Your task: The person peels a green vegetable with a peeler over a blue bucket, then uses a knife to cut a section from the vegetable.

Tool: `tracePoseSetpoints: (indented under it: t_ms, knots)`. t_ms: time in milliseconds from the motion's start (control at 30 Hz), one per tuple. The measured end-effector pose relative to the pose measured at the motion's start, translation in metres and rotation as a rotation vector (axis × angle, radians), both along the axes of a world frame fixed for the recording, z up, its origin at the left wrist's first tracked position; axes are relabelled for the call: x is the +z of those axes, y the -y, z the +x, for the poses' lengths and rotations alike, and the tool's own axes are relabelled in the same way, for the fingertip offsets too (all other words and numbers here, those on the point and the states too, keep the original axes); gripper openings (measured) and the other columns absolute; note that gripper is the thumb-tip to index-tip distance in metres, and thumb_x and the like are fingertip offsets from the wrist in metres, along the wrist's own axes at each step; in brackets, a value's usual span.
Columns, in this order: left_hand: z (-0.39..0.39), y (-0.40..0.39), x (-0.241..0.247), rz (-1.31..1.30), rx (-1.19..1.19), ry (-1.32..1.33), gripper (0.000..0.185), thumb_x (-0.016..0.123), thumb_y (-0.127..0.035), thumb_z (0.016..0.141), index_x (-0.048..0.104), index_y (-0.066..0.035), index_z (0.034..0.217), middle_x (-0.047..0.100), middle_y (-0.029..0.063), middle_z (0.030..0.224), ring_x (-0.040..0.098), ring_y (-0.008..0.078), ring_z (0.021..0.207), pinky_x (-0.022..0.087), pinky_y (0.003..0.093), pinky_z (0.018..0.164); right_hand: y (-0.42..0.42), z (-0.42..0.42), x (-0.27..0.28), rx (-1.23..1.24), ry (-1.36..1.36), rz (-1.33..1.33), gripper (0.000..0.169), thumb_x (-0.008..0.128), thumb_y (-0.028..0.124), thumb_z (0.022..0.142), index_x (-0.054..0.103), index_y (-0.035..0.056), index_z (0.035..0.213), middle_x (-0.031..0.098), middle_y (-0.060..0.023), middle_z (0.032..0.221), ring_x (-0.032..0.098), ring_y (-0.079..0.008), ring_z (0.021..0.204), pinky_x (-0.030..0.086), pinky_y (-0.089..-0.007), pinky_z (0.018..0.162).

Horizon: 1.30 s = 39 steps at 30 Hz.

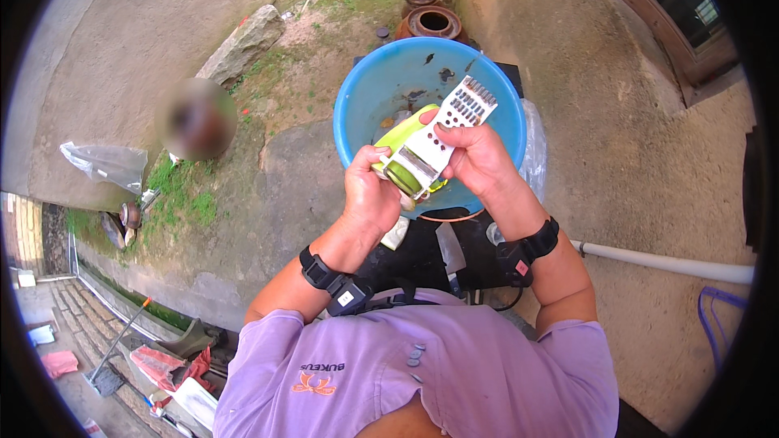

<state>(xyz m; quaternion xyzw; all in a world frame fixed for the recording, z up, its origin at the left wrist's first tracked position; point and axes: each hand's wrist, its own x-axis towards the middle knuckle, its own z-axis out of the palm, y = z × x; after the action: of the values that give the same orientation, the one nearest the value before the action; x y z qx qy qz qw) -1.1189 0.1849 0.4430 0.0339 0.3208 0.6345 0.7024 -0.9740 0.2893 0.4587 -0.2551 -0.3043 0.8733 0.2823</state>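
Observation:
My right hand (478,155) grips a white plastic grater-peeler (447,128) with rows of holes and teeth at its far end. Its metal blade and open frame lie against a green vegetable (403,177), which looks like a gourd. My left hand (371,194) holds that vegetable from the near left side; its paler green length runs up behind the grater. Both hands are above a blue plastic basin (371,82), whose inner wall carries dark stains or scraps. The hands and vegetable hide much of the basin's bottom.
A knife (450,249) lies on a black surface (414,255) between me and the basin. Clear plastic (535,152) hangs at the basin's right. Brown clay jars (435,21) stand behind it. A white pipe (669,263) runs along the right wall. A large stone (243,42) lies left.

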Motion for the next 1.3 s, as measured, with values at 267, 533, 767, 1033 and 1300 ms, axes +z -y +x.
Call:
tracePoseSetpoints:
  t_ms: [267, 533, 767, 1033, 1300]
  knots:
    - [-0.003, -0.007, 0.016, -0.073, -0.074, -0.148, 0.058, 0.045, -0.045, 0.081, 0.057, -0.006, 0.123, 0.066, 0.0117, 0.101, 0.062, 0.0253, 0.078, 0.045, 0.0368, 0.059, 0.002, -0.001, 0.013, -0.009, -0.005, 0.098, 0.023, 0.062, 0.002, 0.086, 0.061, -0.0043, 0.107, 0.066, -0.0136, 0.090, 0.066, -0.0200, 0.067, 0.050, -0.0263, 0.043]
    - [0.000, -0.010, 0.022, -0.094, -0.110, -0.222, 0.066, 0.042, -0.059, 0.083, 0.058, -0.008, 0.121, 0.068, 0.0097, 0.092, 0.062, 0.0222, 0.068, 0.043, 0.0311, 0.051, 0.002, 0.000, 0.001, -0.011, -0.023, -0.041, 0.025, 0.061, 0.006, 0.088, 0.060, -0.0034, 0.111, 0.067, -0.0138, 0.094, 0.066, -0.0205, 0.069, 0.049, -0.0274, 0.045]
    - [-0.001, -0.009, 0.025, -0.134, -0.091, -0.253, 0.067, 0.040, -0.062, 0.085, 0.058, -0.008, 0.121, 0.068, 0.0089, 0.088, 0.062, 0.0206, 0.065, 0.043, 0.0293, 0.047, 0.003, -0.002, -0.003, -0.001, -0.036, -0.047, 0.025, 0.061, 0.008, 0.088, 0.059, -0.0030, 0.111, 0.067, -0.0141, 0.095, 0.066, -0.0204, 0.069, 0.049, -0.0275, 0.045]
    - [-0.003, -0.009, 0.024, -0.144, -0.100, -0.243, 0.070, 0.037, -0.067, 0.086, 0.059, -0.008, 0.118, 0.068, 0.0076, 0.086, 0.061, 0.0181, 0.061, 0.039, 0.0276, 0.042, 0.006, -0.005, -0.002, -0.025, -0.034, -0.041, 0.025, 0.062, 0.004, 0.087, 0.060, -0.0039, 0.110, 0.067, -0.0136, 0.092, 0.066, -0.0197, 0.067, 0.050, -0.0266, 0.045]
    - [-0.007, -0.009, 0.022, -0.179, -0.135, -0.298, 0.070, 0.034, -0.069, 0.087, 0.062, -0.010, 0.114, 0.068, 0.0052, 0.084, 0.060, 0.0158, 0.061, 0.035, 0.0257, 0.042, 0.009, -0.008, 0.004, -0.067, -0.031, 0.031, 0.025, 0.063, 0.001, 0.085, 0.060, -0.0042, 0.110, 0.067, -0.0121, 0.088, 0.066, -0.0184, 0.065, 0.050, -0.0258, 0.044]
